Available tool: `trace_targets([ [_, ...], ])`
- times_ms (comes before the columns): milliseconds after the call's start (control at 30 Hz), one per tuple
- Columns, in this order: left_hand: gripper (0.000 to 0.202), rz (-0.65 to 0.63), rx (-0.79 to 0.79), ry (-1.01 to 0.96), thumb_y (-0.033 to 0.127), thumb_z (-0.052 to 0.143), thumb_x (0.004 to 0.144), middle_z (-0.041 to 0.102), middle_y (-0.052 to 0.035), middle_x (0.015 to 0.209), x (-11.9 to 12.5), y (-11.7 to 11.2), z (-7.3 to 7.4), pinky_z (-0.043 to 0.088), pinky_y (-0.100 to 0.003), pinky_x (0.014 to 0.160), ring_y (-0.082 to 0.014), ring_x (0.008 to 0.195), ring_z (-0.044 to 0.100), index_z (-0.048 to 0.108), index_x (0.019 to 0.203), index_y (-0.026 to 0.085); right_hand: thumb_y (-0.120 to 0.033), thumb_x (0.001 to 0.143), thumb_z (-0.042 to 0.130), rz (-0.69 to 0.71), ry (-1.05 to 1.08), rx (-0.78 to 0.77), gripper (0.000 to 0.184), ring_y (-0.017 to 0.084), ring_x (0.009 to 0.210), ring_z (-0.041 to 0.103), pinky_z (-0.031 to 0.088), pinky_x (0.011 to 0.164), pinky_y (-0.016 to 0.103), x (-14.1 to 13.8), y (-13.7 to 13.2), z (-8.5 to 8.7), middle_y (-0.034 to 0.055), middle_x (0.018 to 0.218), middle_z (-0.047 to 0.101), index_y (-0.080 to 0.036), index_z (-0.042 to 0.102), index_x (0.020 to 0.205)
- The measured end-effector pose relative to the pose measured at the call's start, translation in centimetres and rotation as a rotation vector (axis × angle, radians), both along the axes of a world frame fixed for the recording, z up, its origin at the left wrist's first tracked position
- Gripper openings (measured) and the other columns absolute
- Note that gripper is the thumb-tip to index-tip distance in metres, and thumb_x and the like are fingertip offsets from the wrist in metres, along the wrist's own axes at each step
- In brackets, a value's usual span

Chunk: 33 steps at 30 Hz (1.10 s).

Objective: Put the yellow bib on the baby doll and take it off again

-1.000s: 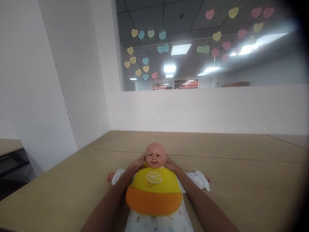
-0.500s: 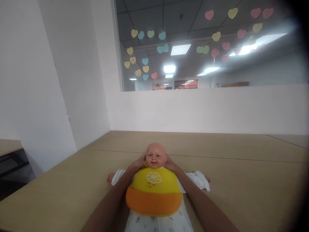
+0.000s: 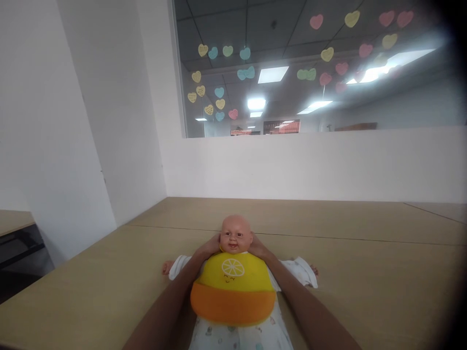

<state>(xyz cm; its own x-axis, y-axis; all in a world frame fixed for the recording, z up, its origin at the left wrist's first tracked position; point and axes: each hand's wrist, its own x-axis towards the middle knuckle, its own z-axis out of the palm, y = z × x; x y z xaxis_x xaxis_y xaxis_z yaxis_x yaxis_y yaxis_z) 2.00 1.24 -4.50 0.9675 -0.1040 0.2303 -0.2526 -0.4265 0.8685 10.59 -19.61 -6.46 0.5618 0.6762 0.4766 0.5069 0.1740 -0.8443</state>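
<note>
A baby doll (image 3: pixel 234 236) lies on its back on a tan table (image 3: pixel 91 287), its arms spread. It wears a white patterned garment (image 3: pixel 241 338) under a yellow and orange bib (image 3: pixel 232 287) printed with a lemon slice. My left hand (image 3: pixel 209 246) and my right hand (image 3: pixel 258 247) sit on either side of the doll's neck at the bib's top edge. A thin yellow strap end (image 3: pixel 220 248) shows beside my left hand. My fingers are hidden behind the doll's head and neck.
The table has seams running across it. Beyond it stand a white wall (image 3: pixel 310 165) and a wide window (image 3: pixel 255 73) with several pastel paper hearts. A second table (image 3: pixel 14 223) sits low at the far left.
Both hands stay at the doll's neck. The yellow strap end shows a little less, and the view has shifted only slightly.
</note>
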Motion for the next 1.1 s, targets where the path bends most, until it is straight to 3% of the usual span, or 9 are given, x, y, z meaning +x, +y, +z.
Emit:
trace_targets([
  [167, 0.054, -0.009, 0.004, -0.017, 0.043, 0.079, 0.074, 0.072, -0.0184, 0.135, -0.43, -0.28, 0.46, 0.044, -0.048, 0.118, -0.0381, 0.132, 0.06, 0.077, 0.117, 0.011, -0.072, 0.067, 0.083, -0.022, 0.011, -0.011, 0.072, 0.037, 0.12, 0.069, 0.055, 0.108, 0.057, -0.05, 0.0, 0.03, 0.0182, 0.13, 0.074, -0.017, 0.079, 0.113],
  [467, 0.062, 0.048, 0.018, 0.006, 0.052, 0.081, 0.071, 0.069, -0.0178, 0.141, -0.7, -0.64, 0.9, 0.042, -0.05, 0.119, -0.0422, 0.137, 0.054, 0.077, 0.118, 0.012, -0.074, 0.065, 0.084, -0.037, 0.039, -0.029, 0.074, 0.039, 0.118, 0.069, 0.056, 0.106, 0.058, -0.28, -0.14, 0.22, 0.0198, 0.128, 0.074, -0.016, 0.079, 0.111],
  [667, 0.063, 0.032, -0.019, 0.006, 0.052, 0.084, 0.07, 0.071, -0.0194, 0.137, -0.66, -0.59, 0.63, 0.043, -0.049, 0.118, -0.0398, 0.131, 0.06, 0.076, 0.118, 0.012, -0.072, 0.066, 0.083, -0.015, 0.006, -0.017, 0.072, 0.039, 0.12, 0.069, 0.055, 0.108, 0.057, 0.07, 0.04, -0.13, 0.0184, 0.129, 0.074, -0.017, 0.079, 0.112],
  [833, 0.06, 0.034, 0.036, -0.009, 0.052, 0.08, 0.074, 0.072, -0.0205, 0.135, -0.39, -0.38, 0.52, 0.041, -0.05, 0.119, -0.0415, 0.136, 0.056, 0.076, 0.116, 0.01, -0.074, 0.066, 0.083, -0.047, 0.05, -0.016, 0.072, 0.04, 0.116, 0.07, 0.057, 0.104, 0.058, -0.26, -0.01, 0.08, 0.019, 0.126, 0.075, -0.016, 0.079, 0.109],
  [1100, 0.062, 0.067, 0.058, 0.015, 0.053, 0.081, 0.072, 0.068, -0.0202, 0.142, -0.26, -0.14, 0.24, 0.043, -0.049, 0.118, -0.0407, 0.133, 0.059, 0.075, 0.119, 0.013, -0.075, 0.065, 0.083, -0.047, 0.055, -0.029, 0.074, 0.039, 0.116, 0.069, 0.057, 0.104, 0.056, -0.52, -0.2, 0.17, 0.0191, 0.126, 0.075, -0.016, 0.079, 0.108],
])
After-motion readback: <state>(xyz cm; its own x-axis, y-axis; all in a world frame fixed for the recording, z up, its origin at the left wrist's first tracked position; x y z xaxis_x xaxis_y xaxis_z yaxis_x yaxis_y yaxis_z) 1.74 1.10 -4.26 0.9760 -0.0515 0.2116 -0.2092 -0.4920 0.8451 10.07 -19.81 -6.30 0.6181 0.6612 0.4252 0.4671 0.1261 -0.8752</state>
